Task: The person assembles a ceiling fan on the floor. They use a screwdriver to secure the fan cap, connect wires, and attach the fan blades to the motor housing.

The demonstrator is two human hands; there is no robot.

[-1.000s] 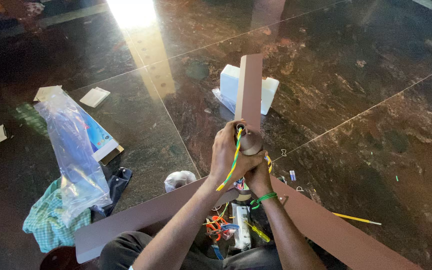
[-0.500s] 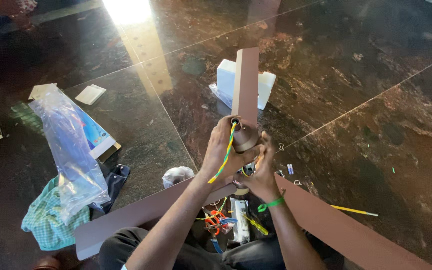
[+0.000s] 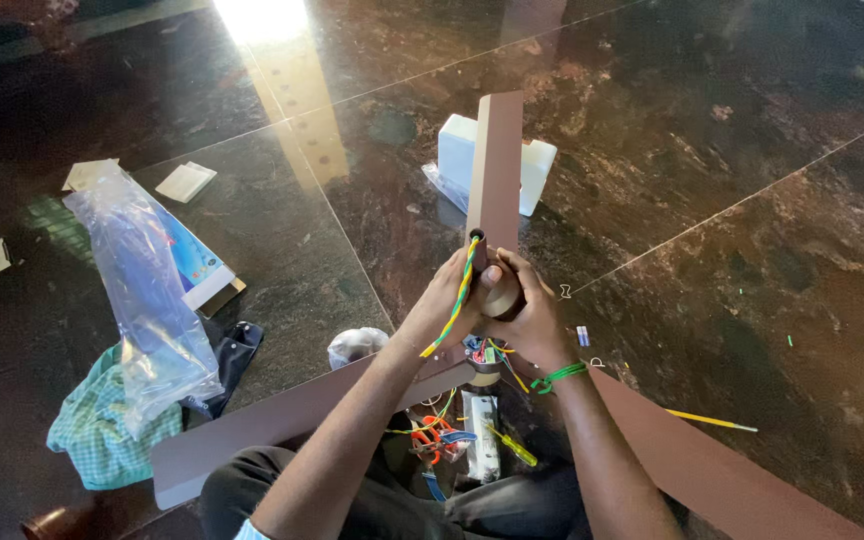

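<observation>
A brown ceiling fan lies on the dark stone floor with three long blades (image 3: 497, 165) spreading out from its hub. My left hand (image 3: 449, 300) and my right hand (image 3: 524, 310) are clasped together over the hub, gripping the short brown rod (image 3: 500, 290) that stands up from it. A twisted yellow, green and red wire (image 3: 457, 300) comes out of the rod's top and runs down across my left hand. A green band (image 3: 558, 376) circles my right wrist. Coloured wiring and a white part (image 3: 479, 445) lie below the hub.
A white box (image 3: 454, 155) sits beyond the far blade. To the left lie a clear plastic bag (image 3: 147, 290), a flat carton (image 3: 202, 270), a green checked cloth (image 3: 92, 440) and scraps of card (image 3: 184, 182). A yellow-handled screwdriver (image 3: 712, 420) rests at right.
Both hands have closed in tighter around the rod and hub. The view has shifted slightly, with the fan hub sitting a little higher in the picture.
</observation>
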